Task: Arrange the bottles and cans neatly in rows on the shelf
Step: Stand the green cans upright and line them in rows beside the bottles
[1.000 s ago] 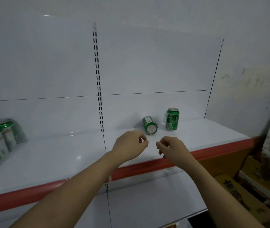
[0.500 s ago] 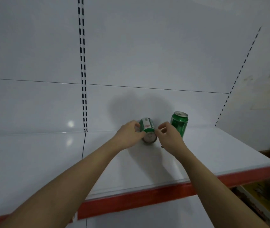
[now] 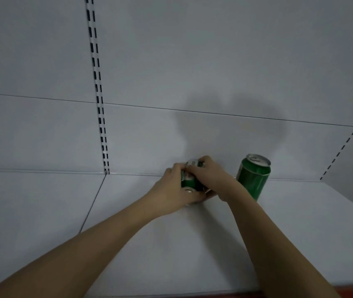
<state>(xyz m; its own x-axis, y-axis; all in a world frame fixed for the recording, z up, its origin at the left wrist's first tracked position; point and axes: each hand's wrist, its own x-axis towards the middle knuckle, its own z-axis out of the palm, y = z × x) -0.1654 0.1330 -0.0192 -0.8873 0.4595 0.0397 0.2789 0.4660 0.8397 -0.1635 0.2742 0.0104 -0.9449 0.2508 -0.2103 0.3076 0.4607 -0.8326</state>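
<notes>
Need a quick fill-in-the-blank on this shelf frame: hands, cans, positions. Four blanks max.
1. Both hands grip the same ____ can.
2. The free can stands ____ on the shelf.
3. That upright can is beside the ____ hand.
4. The left hand holds the can's ____ side.

Missing words: green; upright; right; left

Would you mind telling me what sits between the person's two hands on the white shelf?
In the head view, a green metal can lies between the left hand and right hand, both gripping it, on the white shelf.
</notes>
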